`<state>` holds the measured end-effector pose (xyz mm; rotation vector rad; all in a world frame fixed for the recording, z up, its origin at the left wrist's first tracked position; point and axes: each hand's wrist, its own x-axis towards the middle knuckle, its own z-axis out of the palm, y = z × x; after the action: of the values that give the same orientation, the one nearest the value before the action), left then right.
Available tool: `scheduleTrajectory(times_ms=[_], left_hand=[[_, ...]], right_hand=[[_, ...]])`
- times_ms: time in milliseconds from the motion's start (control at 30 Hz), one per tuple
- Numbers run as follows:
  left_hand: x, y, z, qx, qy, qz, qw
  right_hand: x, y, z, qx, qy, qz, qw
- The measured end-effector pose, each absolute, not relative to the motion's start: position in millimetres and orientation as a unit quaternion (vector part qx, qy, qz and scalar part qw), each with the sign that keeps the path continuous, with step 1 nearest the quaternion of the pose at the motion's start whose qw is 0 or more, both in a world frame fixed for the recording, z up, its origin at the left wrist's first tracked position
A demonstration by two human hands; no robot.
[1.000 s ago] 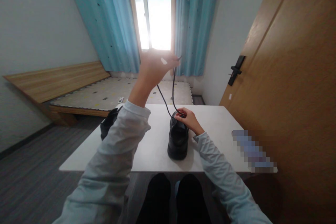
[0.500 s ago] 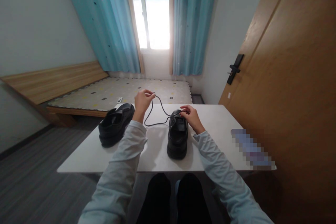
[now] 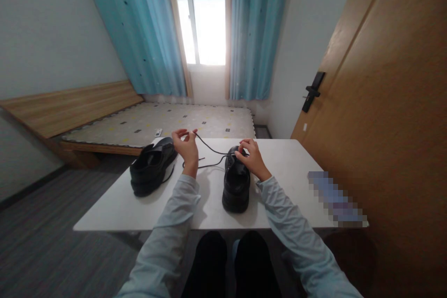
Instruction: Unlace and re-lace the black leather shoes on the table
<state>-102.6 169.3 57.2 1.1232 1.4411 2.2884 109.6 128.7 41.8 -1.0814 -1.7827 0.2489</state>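
A black shoe (image 3: pixel 236 188) stands on the white table, its heel toward me. My left hand (image 3: pixel 187 146) pinches a dark shoelace (image 3: pixel 211 147) above the table, left of that shoe. From there the lace runs down to the front of the shoe, and another stretch of it lies on the table with its tip showing. At the toe end, my right hand (image 3: pixel 250 154) is closed on the lace, fingertips close to the shoe. A second black shoe (image 3: pixel 148 172) sits to the left, with a bit of lace beside it.
The white table (image 3: pixel 279 205) has a blurred bluish item (image 3: pixel 335 198) at its right edge. Behind it is a bed (image 3: pixel 195 118) with a small pale object (image 3: pixel 158 132). A wooden door (image 3: pixel 391 125) stands at the right.
My left hand has shifted slightly down and left, and the lace loop under it has changed shape, with a loose tip now visible. My right hand has moved slightly toward the shoe.
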Motion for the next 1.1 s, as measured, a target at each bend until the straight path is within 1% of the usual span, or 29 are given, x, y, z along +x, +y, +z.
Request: scheduleTrajectory(times_ms=[67,100,167,200,233,300,400,500,600,867,1100], left_hand=[[-101,166,61,0.437,0.454,0.757,0.170],[-101,164,64,0.489,0.439,0.723,0.212],[-102,159,67,0.611,0.418,0.609,0.287],[-102,156,68,0.667,0.412,0.540,0.307],[-102,153,68,0.713,0.409,0.478,0.310],[-101,150,65,0.775,0.410,0.389,0.283],[-97,146,58,0.815,0.421,0.327,0.227],[-95,145,52,0.834,0.425,0.297,0.187],[-95,144,49,0.841,0.430,0.293,0.149],[-95,144,41,0.846,0.438,0.289,0.095],[-97,148,33,0.841,0.434,0.300,0.117]], right_hand=[[110,129,42,-0.444,-0.757,0.105,0.467],[110,130,41,-0.446,-0.763,0.116,0.454],[110,133,39,-0.450,-0.769,0.143,0.432],[110,134,38,-0.451,-0.771,0.155,0.423],[110,136,36,-0.452,-0.772,0.166,0.415],[109,137,35,-0.453,-0.773,0.184,0.404],[108,137,35,-0.452,-0.774,0.197,0.397],[106,135,37,-0.453,-0.776,0.198,0.391],[103,133,37,-0.453,-0.778,0.193,0.391],[96,131,35,-0.466,-0.770,0.168,0.403],[95,132,33,-0.465,-0.773,0.155,0.403]])
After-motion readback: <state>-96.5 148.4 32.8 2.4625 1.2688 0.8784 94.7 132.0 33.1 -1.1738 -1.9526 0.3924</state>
